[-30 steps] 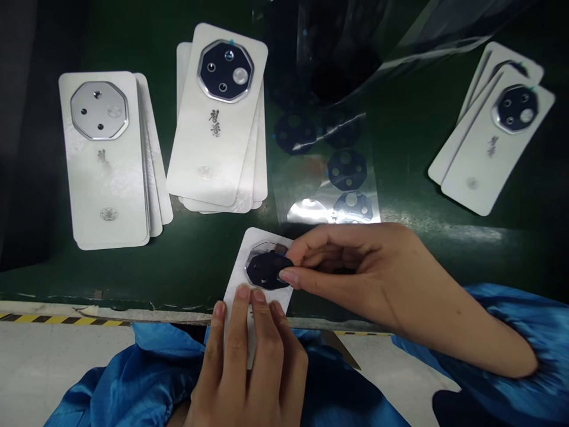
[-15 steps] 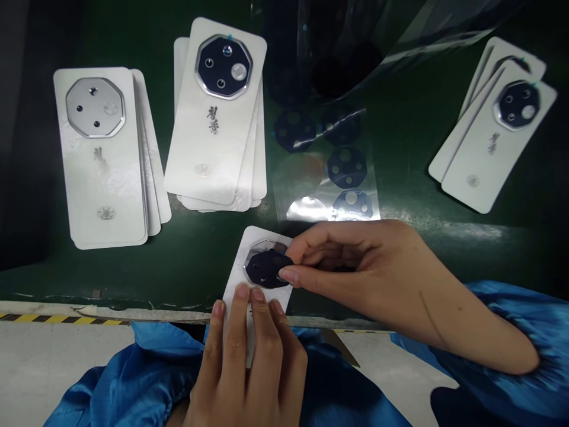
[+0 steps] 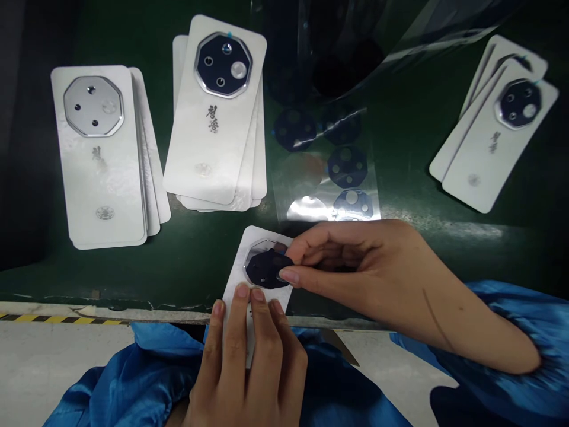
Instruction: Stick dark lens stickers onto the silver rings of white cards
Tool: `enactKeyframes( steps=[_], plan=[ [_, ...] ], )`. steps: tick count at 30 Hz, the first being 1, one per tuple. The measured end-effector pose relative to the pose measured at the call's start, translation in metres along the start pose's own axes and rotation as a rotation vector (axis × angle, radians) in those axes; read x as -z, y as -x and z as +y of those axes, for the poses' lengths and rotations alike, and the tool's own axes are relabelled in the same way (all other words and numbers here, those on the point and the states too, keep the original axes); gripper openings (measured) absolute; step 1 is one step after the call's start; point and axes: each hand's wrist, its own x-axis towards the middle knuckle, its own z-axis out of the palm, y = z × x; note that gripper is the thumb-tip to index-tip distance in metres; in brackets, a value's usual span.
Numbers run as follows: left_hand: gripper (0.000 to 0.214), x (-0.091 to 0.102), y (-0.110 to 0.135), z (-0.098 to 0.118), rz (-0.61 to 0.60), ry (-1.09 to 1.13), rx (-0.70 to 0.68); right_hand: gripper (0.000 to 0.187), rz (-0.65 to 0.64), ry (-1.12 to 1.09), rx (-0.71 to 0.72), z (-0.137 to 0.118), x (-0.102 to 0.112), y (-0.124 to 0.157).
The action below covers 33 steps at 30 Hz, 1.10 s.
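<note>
White phone back cover (image 3: pixel 242 279), rounded rectangle with silver octagonal camera ring at its far end, lying flat across the near bench edge, carrying a dark navy octagonal lens film (image 3: pixel 264 270) with small round holes, tilted and only partly seated over the ring.

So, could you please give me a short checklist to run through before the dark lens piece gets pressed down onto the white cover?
1. White cover pinned down: ok, left hand lies flat on its lower part.
2. Dark lens piece gripped: ok, right hand pinches its right edge with the fingers.
3. Piece over the silver octagonal frame: ok, though the frame's upper edge shows bare above it.
4. Holes matched to the cover's openings: cannot tell, the fingers hide part of it.
5. Piece lying flat in the frame: cannot tell.
6. Spare pieces at hand: ok, clear sheet beyond the right hand carries several.
</note>
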Motion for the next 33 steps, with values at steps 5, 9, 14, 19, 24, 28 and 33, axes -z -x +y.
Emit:
enactKeyframes(
  steps=[5, 9, 14, 19, 24, 28, 33],
  plan=[
    [0.034, -0.0003, 0.0005, -0.0009, 0.007, -0.02, -0.009, 0.013, -0.005, -0.015, 0.016, 0.0007, -0.0004, -0.001],
    [0.034, 0.0002, 0.0005, -0.0009, 0.001, -0.011, -0.004, 0.013, -0.004, -0.011, 0.038, 0.0012, -0.0016, -0.0015],
    [0.036, 0.0018, -0.0001, -0.0012, -0.03, 0.009, -0.012, 0.014, 0.02, -0.004, 0.038, 0.0006, -0.0027, -0.0016],
    [0.036, 0.0019, -0.0011, -0.0017, -0.013, -0.004, -0.014, 0.015, 0.033, 0.021, 0.051, 0.0024, -0.0024, -0.0022],
    [0.035, 0.0017, -0.0016, -0.0016, -0.006, 0.007, -0.009, 0.013, 0.027, 0.027, 0.058, 0.0025, -0.0018, -0.0014],
    [0.035, 0.0012, -0.0021, -0.0013, 0.009, 0.009, -0.004, 0.015, 0.032, 0.018, 0.03, 0.0001, -0.0026, -0.0015],
    [0.034, -0.0003, -0.0019, -0.0011, 0.02, 0.003, -0.001, 0.013, 0.031, 0.017, 0.027, 0.0033, -0.0025, -0.0012]
  ],
)
